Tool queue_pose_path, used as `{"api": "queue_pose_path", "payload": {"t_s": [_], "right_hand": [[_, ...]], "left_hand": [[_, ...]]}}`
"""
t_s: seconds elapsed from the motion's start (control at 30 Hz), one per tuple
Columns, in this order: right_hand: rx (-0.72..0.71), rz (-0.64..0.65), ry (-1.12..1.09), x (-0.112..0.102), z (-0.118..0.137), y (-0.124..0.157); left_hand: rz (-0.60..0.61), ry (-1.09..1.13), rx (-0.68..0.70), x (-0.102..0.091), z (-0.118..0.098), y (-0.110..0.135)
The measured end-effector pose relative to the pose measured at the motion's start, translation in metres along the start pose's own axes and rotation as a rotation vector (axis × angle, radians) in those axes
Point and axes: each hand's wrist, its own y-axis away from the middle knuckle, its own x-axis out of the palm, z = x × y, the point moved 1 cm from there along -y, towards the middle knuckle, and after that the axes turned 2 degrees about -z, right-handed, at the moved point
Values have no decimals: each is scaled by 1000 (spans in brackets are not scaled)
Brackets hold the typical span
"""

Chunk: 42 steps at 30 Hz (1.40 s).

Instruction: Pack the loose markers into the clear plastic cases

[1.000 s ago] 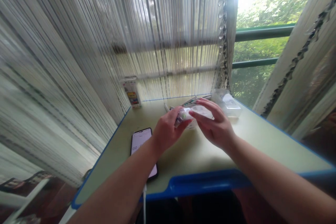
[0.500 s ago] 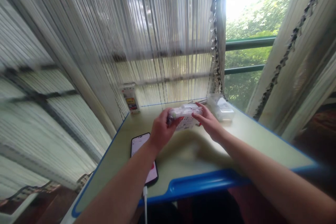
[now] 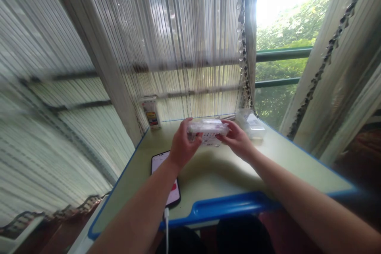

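A clear plastic package (image 3: pixel 208 127) with printing on the side facing me is held up above the tabletop. My left hand (image 3: pixel 185 143) grips its left end, thumb at the front lower edge and fingers behind. On the other end, my right hand (image 3: pixel 235 137) is closed round the corner, with the thumb at the front. What lies inside the package is too blurred to make out. Under my left forearm a phone (image 3: pixel 160 162) lies on the table, partly covered, its screen lit.
The pale table (image 3: pixel 220 172) has a blue rim with a moulded blue tray (image 3: pixel 232 205) in front. A clear plastic container (image 3: pixel 253 127) stands at the back right, a small printed box (image 3: pixel 151 113) at the back left. A white cable (image 3: pixel 166 222) runs from the phone. String curtains (image 3: pixel 190 39) hang behind.
The package has turned slightly, so its front edge lies more level. My right thumb has shifted lower on its front. The view has moved a little.
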Motion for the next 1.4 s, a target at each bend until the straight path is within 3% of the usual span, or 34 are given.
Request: {"api": "queue_pose_path", "payload": {"t_s": [0.23,0.43,0.77,1.23,1.4], "right_hand": [[-445,-124,516,6,1,10],[-663,-1,690,13,10,17],[-664,-21,643,11,5,18],[-783,45,679,10,28,23],[-668,-5,538,10,32,22]], "left_hand": [[-75,-201,333,-5,-12,1],[120,-221,487,-2,-19,3],[314,-321,292,2,-13,5],[197,-312,332,2,-8,9],[146,-294,398,1,-16,9]]}}
